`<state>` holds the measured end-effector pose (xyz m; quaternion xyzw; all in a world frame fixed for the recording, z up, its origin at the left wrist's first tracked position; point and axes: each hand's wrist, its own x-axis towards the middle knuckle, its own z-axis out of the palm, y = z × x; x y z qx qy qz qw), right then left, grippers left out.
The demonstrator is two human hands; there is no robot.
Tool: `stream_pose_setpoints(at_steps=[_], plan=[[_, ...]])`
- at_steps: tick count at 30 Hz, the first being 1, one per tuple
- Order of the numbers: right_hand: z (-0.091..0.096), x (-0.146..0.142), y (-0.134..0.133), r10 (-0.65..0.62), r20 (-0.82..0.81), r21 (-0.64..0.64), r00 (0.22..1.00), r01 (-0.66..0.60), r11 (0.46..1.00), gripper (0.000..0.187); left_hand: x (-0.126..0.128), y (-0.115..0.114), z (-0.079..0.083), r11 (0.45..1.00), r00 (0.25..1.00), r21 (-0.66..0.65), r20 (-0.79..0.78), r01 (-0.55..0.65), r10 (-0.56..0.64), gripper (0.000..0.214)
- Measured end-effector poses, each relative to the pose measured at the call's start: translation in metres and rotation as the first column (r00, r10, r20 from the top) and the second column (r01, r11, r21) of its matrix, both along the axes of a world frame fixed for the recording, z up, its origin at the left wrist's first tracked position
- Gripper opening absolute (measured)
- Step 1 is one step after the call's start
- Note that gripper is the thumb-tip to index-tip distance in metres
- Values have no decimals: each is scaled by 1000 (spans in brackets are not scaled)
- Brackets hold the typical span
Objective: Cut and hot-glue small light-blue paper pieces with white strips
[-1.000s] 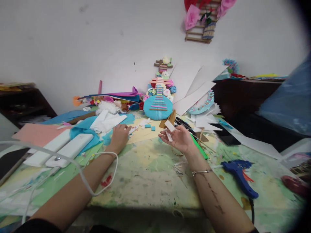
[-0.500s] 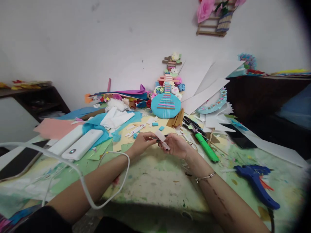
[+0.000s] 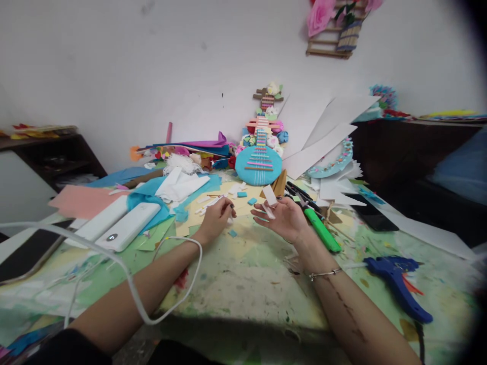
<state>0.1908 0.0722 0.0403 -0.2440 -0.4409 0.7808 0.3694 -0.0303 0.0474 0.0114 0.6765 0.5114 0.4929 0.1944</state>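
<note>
My right hand (image 3: pixel 286 219) is turned palm up with its fingers stretched out. Between its thumb and fingers is a pale, folded paper strip (image 3: pixel 270 195), one end standing up and the other lying against the fingers. To the left, my left hand (image 3: pixel 216 222) is low over the table, its fingers curled together. A small whitish bit shows by its fingertips, too small to name. Just below that hand lies a small blue piece (image 3: pixel 232 233). More blue pieces (image 3: pixel 252 201) and white paper rolls (image 3: pixel 207 205) lie beyond the hands.
A blue paper lute (image 3: pixel 258 167) leans on the wall. Right are a green-handled cutter (image 3: pixel 322 230), a blue glue gun (image 3: pixel 397 284) and a black phone (image 3: pixel 375 212). Left are a white power bank (image 3: pixel 129 227), blue crepe paper (image 3: pixel 150 203) and a white cable (image 3: pixel 129 289) crossing my left forearm.
My hands have moved apart, the left one leftward and the right one slightly rightward. The paper strip stays in the right hand, whose fingers have spread. A blue piece shows below the left hand.
</note>
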Motion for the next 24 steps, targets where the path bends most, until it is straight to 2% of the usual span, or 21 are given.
stream_pose_setpoints(at_steps=[3,5,10,12,14,17,19,22,24], plan=[[1,1,1,-85,-3,95,996,85,992,33,0,2,-1,999,996,-40,85,34,-30,11],[1,0,1,-94,-28,131,995,97,987,31,3,1,-2,995,993,-73,100,72,-65,13],[-2,-11,-6,-2,-54,179,999,11,984,24,17,-6,-2,975,979,-116,94,191,-181,24],[-6,-17,-10,29,-7,224,1000,-26,974,26,24,-10,-2,950,955,-154,163,273,-248,33],[-11,-24,-13,62,41,282,997,-71,957,32,29,-14,-2,901,911,-233,289,365,-294,43],[-17,-30,-15,130,53,350,990,-141,926,37,34,-18,-3,834,856,-328,430,443,-286,39],[-19,-31,-14,153,40,355,987,-157,922,39,36,-20,-3,821,843,-345,464,454,-271,34],[-18,-30,-13,125,10,311,992,-122,943,37,37,-21,-4,816,812,-344,533,465,-239,29],[-15,-28,-13,70,-31,277,997,-58,959,29,37,-20,-4,811,794,-354,571,466,-207,25]])
